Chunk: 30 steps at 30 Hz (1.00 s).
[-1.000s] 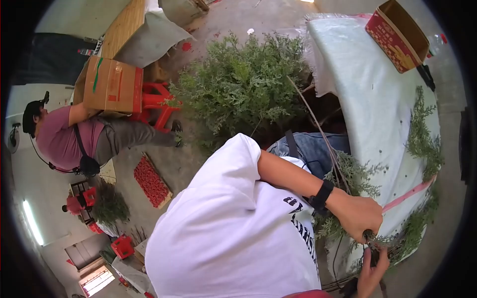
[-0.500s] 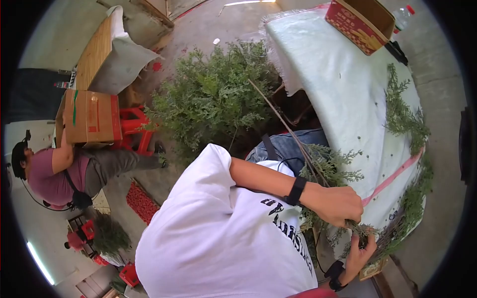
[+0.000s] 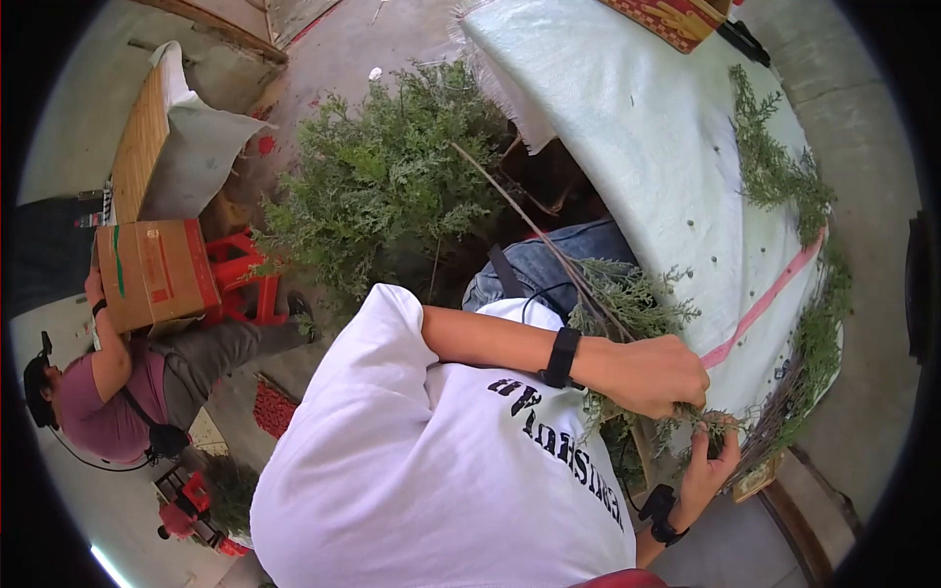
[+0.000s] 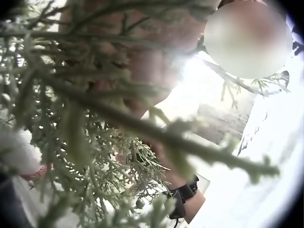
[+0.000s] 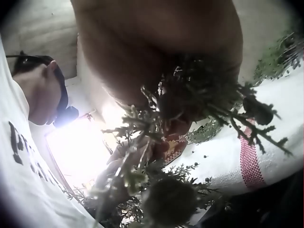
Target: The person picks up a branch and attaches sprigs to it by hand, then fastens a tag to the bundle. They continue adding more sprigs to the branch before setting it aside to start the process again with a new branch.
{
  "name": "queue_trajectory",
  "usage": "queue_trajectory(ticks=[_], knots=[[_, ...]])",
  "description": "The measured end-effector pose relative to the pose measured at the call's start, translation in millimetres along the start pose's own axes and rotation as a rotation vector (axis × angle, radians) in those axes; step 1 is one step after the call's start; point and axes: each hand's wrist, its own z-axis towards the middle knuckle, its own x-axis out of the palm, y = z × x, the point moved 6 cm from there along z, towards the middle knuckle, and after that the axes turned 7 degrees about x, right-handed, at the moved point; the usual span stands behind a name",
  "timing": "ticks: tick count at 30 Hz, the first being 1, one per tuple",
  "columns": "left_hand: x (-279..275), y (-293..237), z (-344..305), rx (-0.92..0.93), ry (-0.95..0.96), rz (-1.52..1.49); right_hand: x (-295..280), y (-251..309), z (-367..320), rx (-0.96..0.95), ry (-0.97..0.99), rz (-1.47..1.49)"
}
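Observation:
In the head view my left hand (image 3: 652, 377) reaches across the white shirt, its fingers curled down onto a green conifer sprig (image 3: 722, 421). Just below it my right hand (image 3: 711, 465) pinches the same sprig between thumb and fingers. The two hands are close together at the table's near edge. Scaly twigs and round green cones (image 5: 170, 202) show large in the right wrist view. A long-stemmed conifer branch (image 3: 549, 245) leans over the jeans and passes beside the left forearm. Foliage hides much of the fingers in the left wrist view.
The white-covered table (image 3: 637, 108) carries cut conifer sprigs (image 3: 769, 147) along its far side and a red carton (image 3: 676, 20). A big heap of conifer branches (image 3: 382, 186) stands on the floor. Another person (image 3: 113, 387) handles a cardboard box (image 3: 152, 274) by a red stool (image 3: 240, 274).
The head view has shifted, so table and heap sit further left and higher. More of my right wrist shows. Both hands stay together at the sprig. The other person's arm has moved along the box.

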Motion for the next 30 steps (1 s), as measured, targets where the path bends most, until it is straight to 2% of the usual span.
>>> queue_trajectory(ticks=[4, 9, 13, 17, 19, 20, 21, 22, 23, 25, 26, 28, 30], knots=[[2.7, -3.4, -5.9, 0.018, -0.01, 0.016, -3.5, -17.6, -11.6, -0.003, -0.121, 0.004], [12.1, -10.9, -18.7, 0.035, -0.011, -0.01, 2.8, -19.4, -32.4, 0.067, -0.106, 0.001], [19.5, -12.7, -29.0, 0.059, -0.024, -0.018, 5.6, -27.5, -48.4, 0.028, -0.243, 0.029], [16.2, -10.1, -44.8, 0.056, -0.027, -0.004, 16.0, -28.2, -53.5, 0.102, -0.214, 0.008], [16.1, -8.9, -50.0, 0.076, -0.006, -0.016, 26.6, -12.6, -52.4, -0.124, -0.173, -0.189], [18.0, -5.7, -53.5, 0.057, 0.002, -0.008, 29.6, -13.3, -56.3, -0.1, -0.231, -0.232], [14.7, -4.1, -54.8, 0.042, 0.019, -0.012, 31.0, -19.1, -56.1, 0.001, -0.16, -0.314], [16.6, 1.2, -54.4, 0.01, 0.045, -0.008, 32.3, -12.6, -57.1, -0.033, -0.179, -0.324], [19.4, 7.2, -55.7, -0.027, 0.069, -0.002, 39.8, -2.3, -51.7, -0.138, -0.155, -0.28], [20.8, 10.0, -54.7, -0.065, 0.089, -0.075, 44.8, 10.8, -46.6, -0.225, -0.126, -0.163], [26.2, 11.2, -54.9, -0.051, 0.138, -0.124, 40.7, 9.1, -46.4, -0.168, -0.169, -0.165], [26.7, 19.4, -58.6, -0.112, 0.138, -0.115, 49.0, 4.0, -42.8, -0.111, -0.024, -0.1], [34.6, 19.4, -59.5, -0.104, 0.185, -0.124, 49.1, -7.5, -49.3, -0.144, -0.058, -0.101]])
